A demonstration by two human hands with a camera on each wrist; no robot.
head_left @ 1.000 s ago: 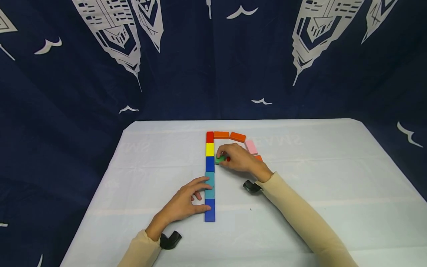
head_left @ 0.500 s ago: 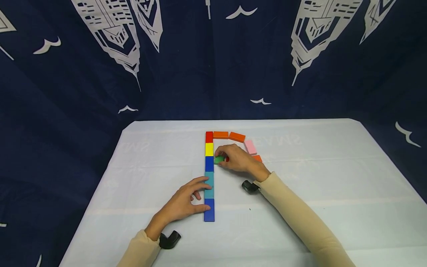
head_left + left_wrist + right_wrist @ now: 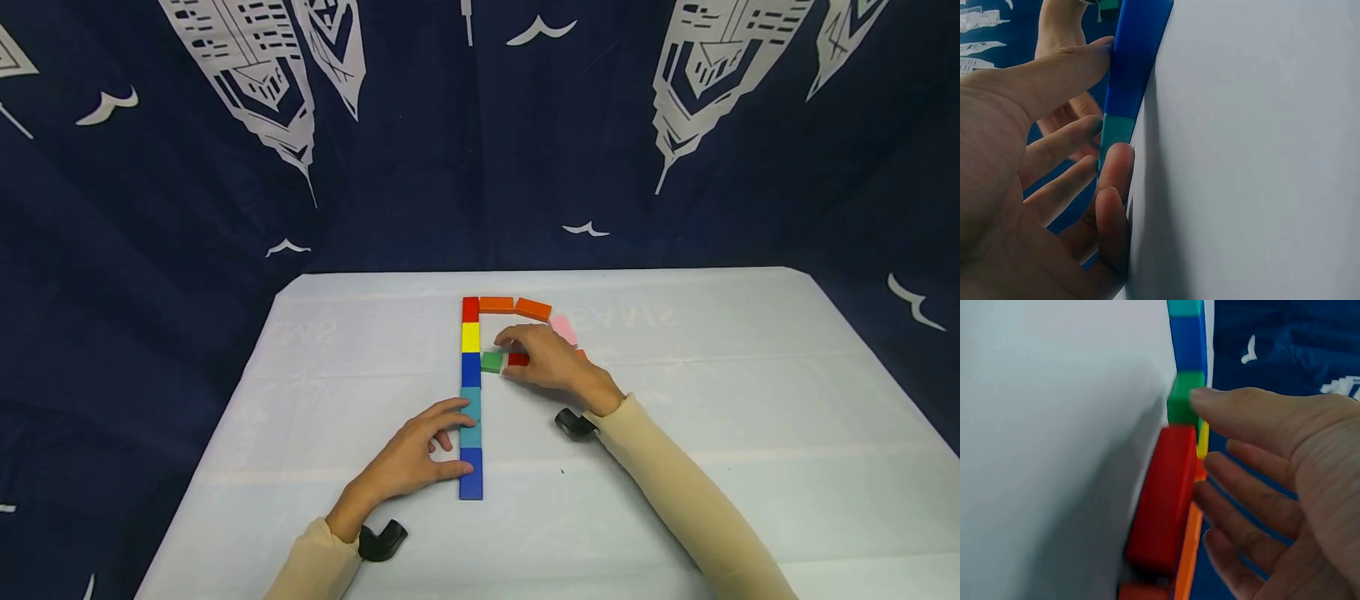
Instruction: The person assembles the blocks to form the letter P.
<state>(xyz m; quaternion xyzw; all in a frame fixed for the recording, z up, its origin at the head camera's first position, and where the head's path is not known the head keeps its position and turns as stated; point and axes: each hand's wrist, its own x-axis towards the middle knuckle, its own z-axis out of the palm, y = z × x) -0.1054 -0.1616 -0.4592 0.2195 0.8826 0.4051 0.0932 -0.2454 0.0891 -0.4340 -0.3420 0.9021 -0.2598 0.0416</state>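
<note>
A straight column of coloured blocks runs up the table: red, yellow, dark blue [image 3: 470, 369], teal [image 3: 470, 435] and a blue block [image 3: 471, 485] nearest the person. The left hand [image 3: 405, 454] rests its spread fingertips on the teal part and its thumb on the bottom blue block. A green block [image 3: 491, 362] sits beside the dark blue one. Just right of it lies a red block [image 3: 1163, 494], with the right hand [image 3: 551, 358] hovering around it. Thumb and fingers stand apart there, the thumb near the green block in the right wrist view; whether they touch the red block is unclear.
Two orange blocks [image 3: 497, 304] extend right from the column's top. A pink block [image 3: 563, 329] and another orange block [image 3: 581, 354], partly hidden by the right hand, continue the curve. Black wrist mounts [image 3: 382, 540] hang under both sleeves. A dark blue patterned cloth [image 3: 480, 167] hangs behind the white table.
The right hand has let go of the green block and shifted slightly right, uncovering it and the red block. The green block stays beside the column. The left hand has not moved.
</note>
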